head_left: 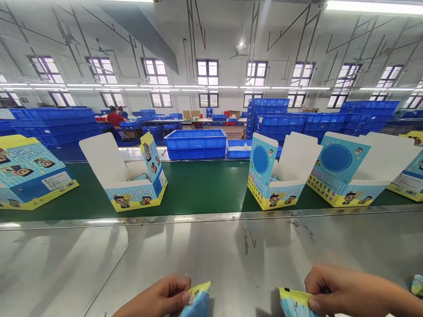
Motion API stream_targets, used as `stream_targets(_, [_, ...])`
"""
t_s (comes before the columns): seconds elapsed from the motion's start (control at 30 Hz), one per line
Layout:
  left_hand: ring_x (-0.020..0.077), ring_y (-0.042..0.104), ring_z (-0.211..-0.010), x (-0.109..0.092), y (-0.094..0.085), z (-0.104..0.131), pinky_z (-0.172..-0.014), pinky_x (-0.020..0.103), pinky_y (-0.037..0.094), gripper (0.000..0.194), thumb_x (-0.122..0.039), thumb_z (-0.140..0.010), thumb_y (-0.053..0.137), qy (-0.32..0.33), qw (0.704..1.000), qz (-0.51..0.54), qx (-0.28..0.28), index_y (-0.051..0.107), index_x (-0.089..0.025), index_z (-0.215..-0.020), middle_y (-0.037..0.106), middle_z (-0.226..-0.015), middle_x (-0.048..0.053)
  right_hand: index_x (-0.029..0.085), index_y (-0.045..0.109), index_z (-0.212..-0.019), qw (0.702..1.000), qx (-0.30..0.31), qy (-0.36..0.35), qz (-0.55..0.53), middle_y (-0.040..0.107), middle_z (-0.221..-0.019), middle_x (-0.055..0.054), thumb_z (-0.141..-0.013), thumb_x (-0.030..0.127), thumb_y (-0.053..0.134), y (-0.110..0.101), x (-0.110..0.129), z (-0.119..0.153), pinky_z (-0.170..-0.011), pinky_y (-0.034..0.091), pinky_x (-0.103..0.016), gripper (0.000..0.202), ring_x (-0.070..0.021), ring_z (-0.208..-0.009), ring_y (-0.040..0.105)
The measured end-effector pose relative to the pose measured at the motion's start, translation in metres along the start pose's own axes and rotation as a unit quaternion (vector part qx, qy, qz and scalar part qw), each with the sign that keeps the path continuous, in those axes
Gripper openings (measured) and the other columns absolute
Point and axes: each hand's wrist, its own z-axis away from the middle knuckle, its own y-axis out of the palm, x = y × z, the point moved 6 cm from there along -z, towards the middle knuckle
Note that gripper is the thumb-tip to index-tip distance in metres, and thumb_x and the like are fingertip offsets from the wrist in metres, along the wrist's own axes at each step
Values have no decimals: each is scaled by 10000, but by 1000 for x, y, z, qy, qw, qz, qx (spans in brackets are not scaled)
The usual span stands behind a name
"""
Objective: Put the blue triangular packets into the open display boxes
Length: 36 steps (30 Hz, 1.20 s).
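My left hand (167, 296) pinches the yellow top edge of a blue and yellow foil packet (198, 301) low in the view. Further right, my right hand (333, 288) grips a second such packet (295, 303) by its yellow edge. Both packets hang over the metal table, their lower parts cut off by the frame. Beyond them, on a green conveyor belt (205, 189), stand several printed boxes. One open box (135, 198) sits left of centre with packets inside; another open box (277, 196) stands right of centre, also with something blue inside.
The steel table (211, 251) spans the foreground. A further open box (346, 176) and a tilted box (36, 176) are on the belt. Blue crates (196, 141) stand behind it. Part of another packet (417, 284) shows at the right edge. People work far back left.
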Motion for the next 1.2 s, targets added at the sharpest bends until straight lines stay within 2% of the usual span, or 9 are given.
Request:
stream_targets(0.17, [162,431,-756,-11,19,-11,-709,257,351,614,-780,-892,628,26,998,52,33,528,-178,-825,471,-828,14,131,646,-740,999,31,-2,-16,612,-663,-49,-831,787,652,-3,-8,11,-579,388,-232,662,-147,-632,547])
stream_targets(0.27, [172,434,-779,-18,25,-17,-739,268,358,611,-766,-891,648,21,1000,18,8,504,-180,-795,452,-820,11,121,683,-724,1000,0,-14,10,647,-675,-66,-899,708,634,-10,-13,13,-625,416,-240,615,-154,-670,582])
stream_targets(0.4, [186,442,-818,-22,34,-19,-774,282,360,614,-782,-890,631,12,999,31,30,539,-176,-852,484,-853,25,115,701,-727,996,60,-45,-39,636,-645,-65,-895,726,628,-8,-25,10,-593,442,-240,638,-131,-582,543])
stream_targets(0.5, [188,417,-833,-22,32,-22,-762,282,349,635,-808,-882,615,-2,1000,-30,-1,514,-183,-832,449,-867,20,115,695,-706,998,34,-37,-32,628,-640,-55,-894,704,642,-14,-37,8,-597,446,-231,621,-128,-595,542])
stream_targets(0.57, [192,422,-842,-24,34,-25,-774,287,364,657,-834,-857,618,-6,1000,-26,-4,510,-186,-833,452,-878,21,109,727,-724,999,38,-31,-21,615,-626,-39,-894,680,664,-16,-40,10,-554,382,-209,599,-109,-579,499])
stream_targets(0.7, [197,443,-840,-28,43,-32,-778,293,386,661,-837,-839,636,-4,1000,2,1,493,-192,-817,464,-880,27,101,782,-777,996,69,-57,-24,564,-607,-9,-896,716,669,-21,-35,23,-475,214,-241,636,-78,-531,352])
stream_targets(0.9, [196,420,-851,-32,53,-41,-790,292,368,644,-822,-856,632,-5,1000,21,7,507,-191,-848,460,-894,29,103,771,-792,993,90,-74,-37,419,-576,35,-892,744,676,-32,-35,39,-474,181,-263,655,-71,-520,275])
stream_targets(1.03, [181,359,-819,-39,52,-47,-726,278,304,606,-783,-904,609,1,1000,-27,-7,492,-194,-819,400,-865,6,102,696,-731,986,108,-110,-64,488,-638,6,-911,759,636,-35,-30,49,-524,235,-266,684,-88,-571,352])
stream_targets(1.2, [163,387,-783,-43,61,-60,-737,270,337,598,-754,-911,636,30,999,18,0,501,-184,-794,426,-819,2,108,660,-706,984,106,-132,-49,454,-633,12,-944,739,602,-45,-27,63,-540,227,-281,677,-90,-576,339])
